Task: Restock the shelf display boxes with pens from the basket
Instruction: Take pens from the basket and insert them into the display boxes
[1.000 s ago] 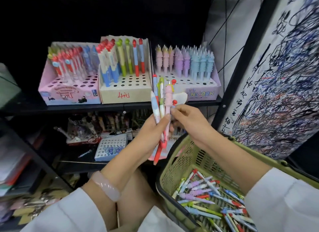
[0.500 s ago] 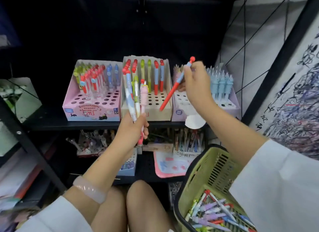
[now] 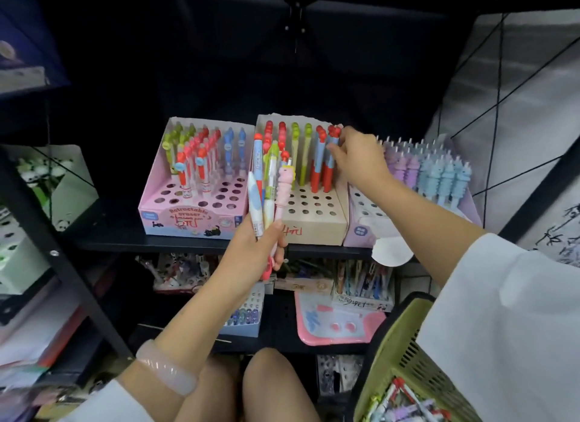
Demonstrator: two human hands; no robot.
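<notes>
A red-and-blue pen [image 3: 329, 158] is being seated in the beige middle display box [image 3: 314, 230] on the shelf [image 3: 188, 244].

The pen's top is pinched by the fingers of the right hand [image 3: 357, 161], its red lower end standing in the back rows at the box's right side beside other red-and-blue pens. A small bunch of pens [image 3: 266, 192] is gripped upright in the left hand [image 3: 257, 252], held in front of the gap between the pink display box [image 3: 191, 224] and the beige one. The lilac display box [image 3: 361, 230] is partly hidden by the right forearm. The green basket [image 3: 395, 337], with more pens inside, is seen at lower right.
</notes>
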